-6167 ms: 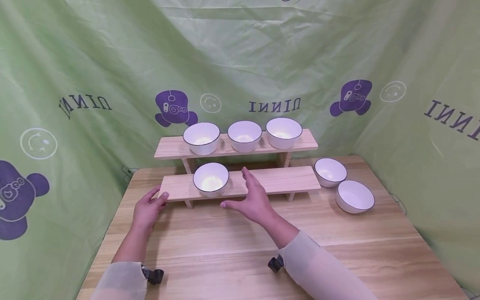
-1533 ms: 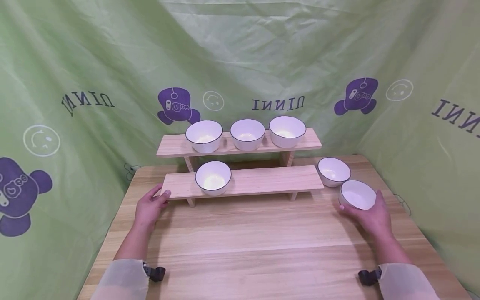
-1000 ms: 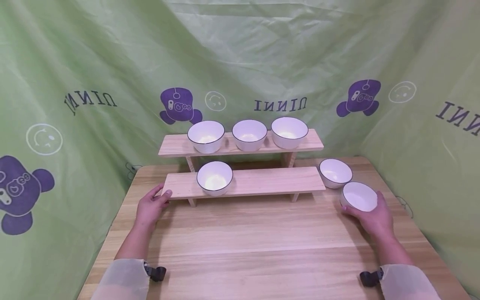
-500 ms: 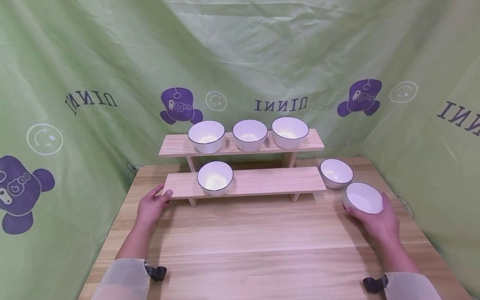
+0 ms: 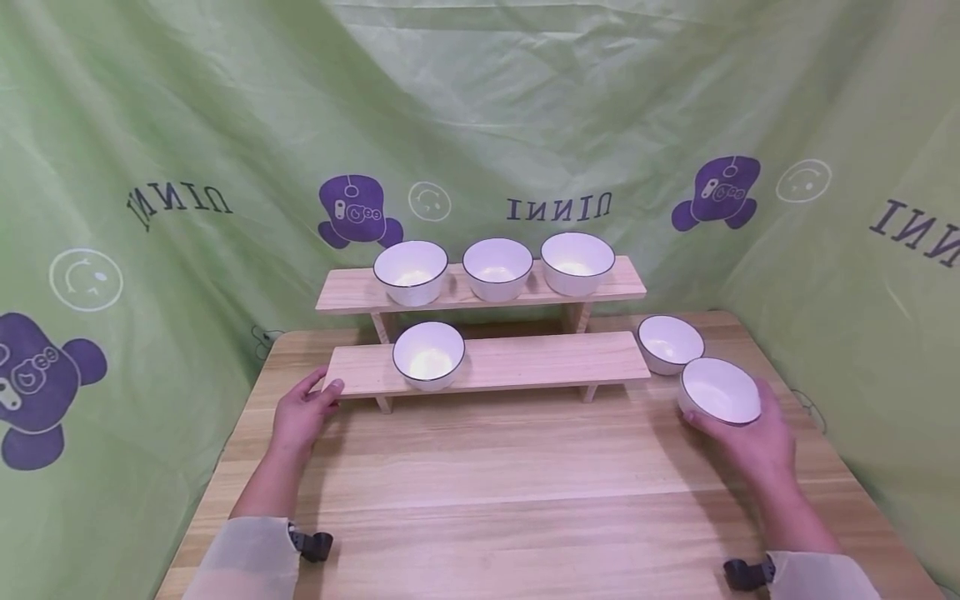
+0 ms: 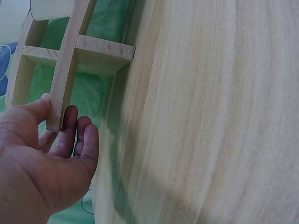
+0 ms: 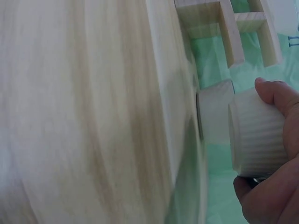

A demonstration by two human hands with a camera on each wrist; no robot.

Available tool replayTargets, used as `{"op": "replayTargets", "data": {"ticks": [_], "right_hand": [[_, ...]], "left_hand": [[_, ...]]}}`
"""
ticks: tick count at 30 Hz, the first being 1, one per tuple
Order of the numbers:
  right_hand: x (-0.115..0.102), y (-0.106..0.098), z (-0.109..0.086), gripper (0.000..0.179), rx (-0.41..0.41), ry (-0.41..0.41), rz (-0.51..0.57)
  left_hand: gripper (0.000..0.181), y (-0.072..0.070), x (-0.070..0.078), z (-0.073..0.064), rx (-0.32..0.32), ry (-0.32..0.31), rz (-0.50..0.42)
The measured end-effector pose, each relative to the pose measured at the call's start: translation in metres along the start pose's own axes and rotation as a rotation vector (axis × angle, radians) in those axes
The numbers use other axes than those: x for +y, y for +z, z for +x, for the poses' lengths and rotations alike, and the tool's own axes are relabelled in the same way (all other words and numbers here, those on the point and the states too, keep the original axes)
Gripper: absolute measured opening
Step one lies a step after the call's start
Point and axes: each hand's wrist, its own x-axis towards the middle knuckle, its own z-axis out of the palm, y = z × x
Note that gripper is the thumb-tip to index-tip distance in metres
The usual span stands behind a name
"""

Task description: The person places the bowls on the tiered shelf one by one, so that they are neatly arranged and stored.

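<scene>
My left hand [image 5: 298,418] holds the left end of a low wooden shelf [image 5: 555,360], thumb on top and fingers below its edge [image 6: 60,93]. One white bowl [image 5: 428,354] with a dark rim stands left of centre on that board. At the right, my right hand [image 5: 761,446] grips another white dark-rimmed bowl [image 5: 718,390] by its side. In the right wrist view this ribbed bowl [image 7: 257,133] is raised off the table, its base apart from the wood. Just behind it a further white bowl [image 5: 670,343] sits on the table by the shelf's right end.
Behind the low shelf, a taller wooden shelf [image 5: 352,292] carries three white bowls: left [image 5: 412,275], middle [image 5: 498,271] and right [image 5: 577,265]. The wooden table [image 5: 510,500] extends in front. A green printed curtain [image 5: 480,108] encloses the back and sides.
My right hand moved from beside the low shelf's bowl to the right-hand bowl, took hold of it and has lifted it from the table. My left hand has stayed on the shelf end.
</scene>
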Motion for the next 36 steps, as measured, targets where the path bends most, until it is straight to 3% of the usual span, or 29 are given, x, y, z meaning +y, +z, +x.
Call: {"op": "replayTargets", "data": {"ticks": [6, 13, 22, 30, 36], "right_hand": [[-0.011, 0.003, -0.003, 0.132, 0.000, -0.043, 0.026], [-0.023, 0.006, -0.008, 0.133, -0.011, -0.037, 0.055], [-0.044, 0.014, -0.014, 0.129, -0.024, -0.105, 0.066], [-0.061, 0.028, -0.018, 0.129, -0.037, -0.157, 0.112], [-0.073, 0.041, -0.020, 0.133, -0.067, -0.167, 0.085]], "left_hand": [[0.071, 0.000, 0.000, 0.000, 0.007, 0.001, 0.005], [0.072, 0.000, 0.000, 0.001, 0.003, 0.006, 0.017], [0.072, 0.000, -0.003, 0.002, 0.003, 0.007, 0.005], [0.072, 0.000, -0.003, 0.002, 0.002, 0.013, -0.001], [0.073, 0.000, -0.003, 0.002, -0.001, 0.007, 0.002]]}}
